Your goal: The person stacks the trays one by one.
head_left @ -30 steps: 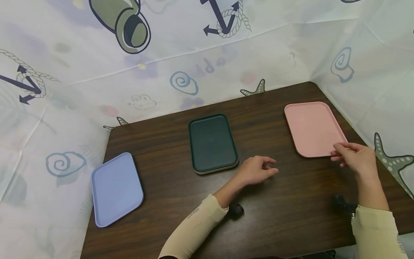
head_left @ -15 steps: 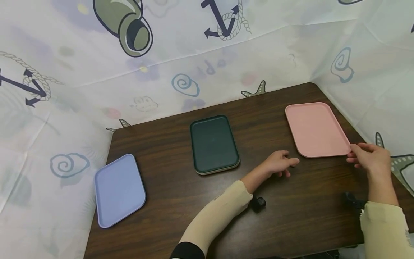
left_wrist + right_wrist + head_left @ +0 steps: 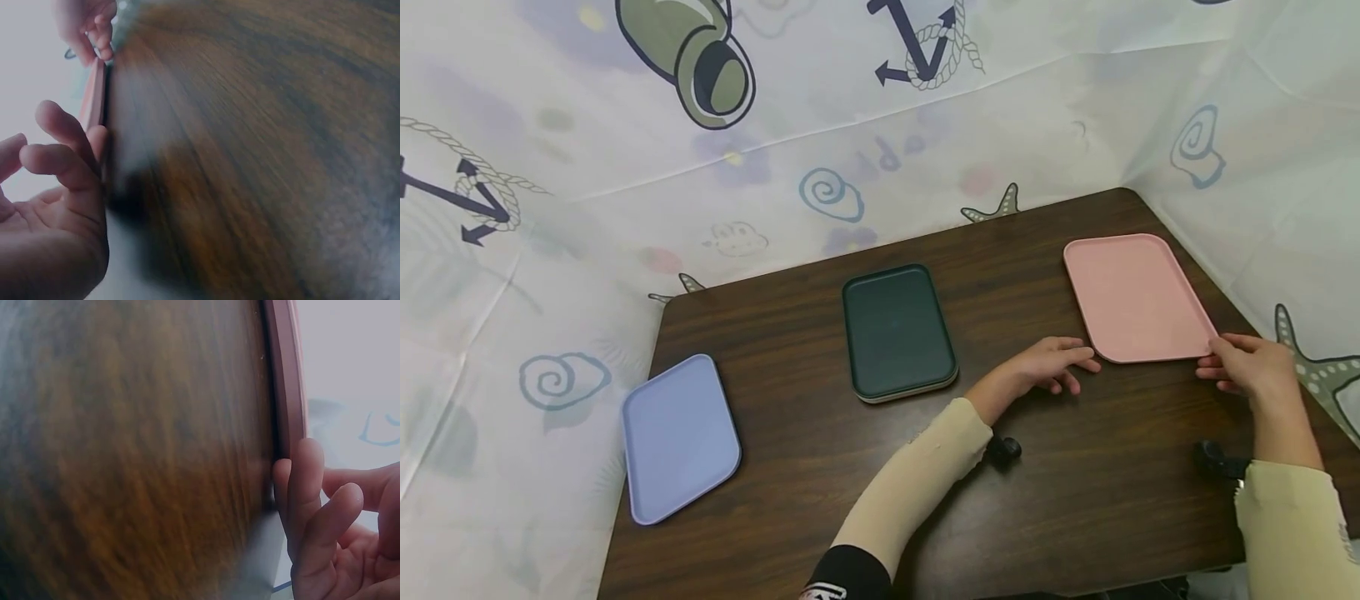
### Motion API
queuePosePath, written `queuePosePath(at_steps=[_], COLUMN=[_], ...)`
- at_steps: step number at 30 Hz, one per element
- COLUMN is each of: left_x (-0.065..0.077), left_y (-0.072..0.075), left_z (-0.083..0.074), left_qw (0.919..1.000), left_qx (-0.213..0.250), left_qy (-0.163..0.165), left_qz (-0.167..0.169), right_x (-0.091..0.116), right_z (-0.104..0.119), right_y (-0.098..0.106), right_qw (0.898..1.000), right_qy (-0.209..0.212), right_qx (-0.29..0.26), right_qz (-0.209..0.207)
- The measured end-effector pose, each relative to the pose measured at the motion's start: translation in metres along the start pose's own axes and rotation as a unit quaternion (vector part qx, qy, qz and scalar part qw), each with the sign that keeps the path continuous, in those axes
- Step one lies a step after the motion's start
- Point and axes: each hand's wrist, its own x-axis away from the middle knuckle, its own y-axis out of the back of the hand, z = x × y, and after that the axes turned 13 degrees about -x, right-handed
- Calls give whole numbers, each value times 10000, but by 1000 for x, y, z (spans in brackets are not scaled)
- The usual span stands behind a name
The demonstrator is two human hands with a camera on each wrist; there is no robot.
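Note:
A shallow pink tray [image 3: 1138, 296] with rounded corners lies at the right side of the brown table. My right hand [image 3: 1258, 365] pinches its near right corner, the thumb over the rim and the fingers curled along the outer edge. In the right wrist view the fingertips meet the tray's side wall [image 3: 289, 394]. At the near left corner my left hand [image 3: 1051, 365] has loosely bent, spread fingers, one fingertip right at the rim. The left wrist view shows this hand [image 3: 62, 206] low beside the tray's edge [image 3: 94, 97].
A dark green tray [image 3: 898, 333] sits on a lighter one, stacked at the table's middle. A blue tray [image 3: 681, 442] lies at the left edge. The table [image 3: 805, 467] is backed by a printed white cloth [image 3: 925, 158] on three sides.
My left hand has moved right, from beside the green tray to the pink tray's near left corner. The right hand has shifted slightly right along the pink tray's corner. The trays stay put.

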Motion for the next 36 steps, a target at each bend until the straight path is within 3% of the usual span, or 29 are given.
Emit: queuePosePath(at_steps=[4, 8, 13, 16, 21, 29, 36], left_x=[-5, -7, -9, -10, -13, -14, -16], left_y=[2, 0, -3, -5, -13, -21, -20], left_z=[6, 7, 7, 8, 8, 0, 1], left_qw=[9991, 9984, 9987, 9988, 9936, 9719, 9544], left_qx=[332, 375, 352, 239, -160, -36, 332], left_qy=[-171, -288, -333, -393, -374, -35, 204], left_qz=[178, 295, 171, -148, -1056, -2355, -2960], right_x=[-1, -2, -3, -3, -1, 4, 11], right_z=[-1, -1, -2, -2, -1, 1, 6], right_y=[0, -1, -2, -2, -3, -3, -6], right_qw=[10000, 9999, 10000, 10000, 9999, 9992, 9960], right_qy=[30, 58, 8, -38, -133, -232, -247], right_qx=[81, 80, 9, -36, -41, -238, -701], right_qz=[48, 49, 42, 33, 46, 226, 493])
